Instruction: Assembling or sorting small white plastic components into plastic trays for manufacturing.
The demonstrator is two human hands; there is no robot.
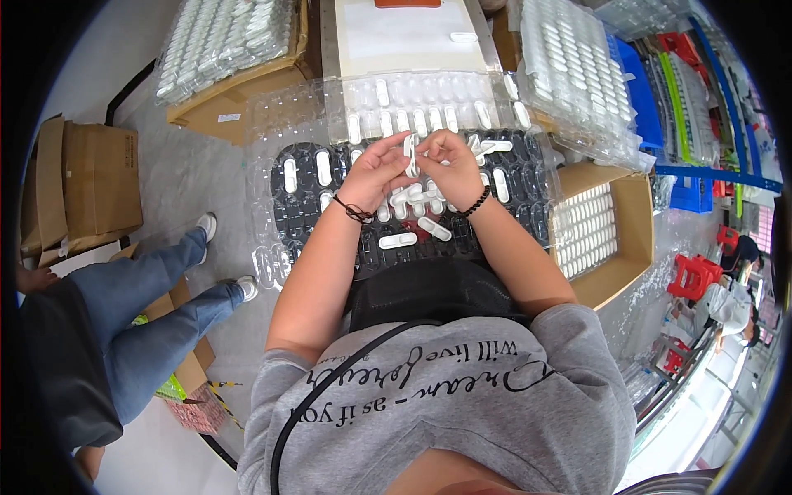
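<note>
Over a clear blister tray (289, 221), my left hand (375, 175) and my right hand (452, 172) meet. Between their fingertips a slim white oblong plastic piece (411, 153) stands on edge, its narrow side toward me. Thumbs and fingers of both hands pinch it. Below them lies a loose pile of similar white pieces (417, 196), some overlapping. Single oblong pieces (398, 240) lie nearer to me, and others sit in tray pockets, such as a white piece (323, 167) left of my left hand. My hands hide part of the tray.
Beyond the tray is a white board (408, 41) with one piece on it. Stacked filled trays stand at the left (223, 45) and right (573, 70). An open carton (631, 235) of white pieces is at my right. Another person's jeans-clad legs (157, 309) are at my left.
</note>
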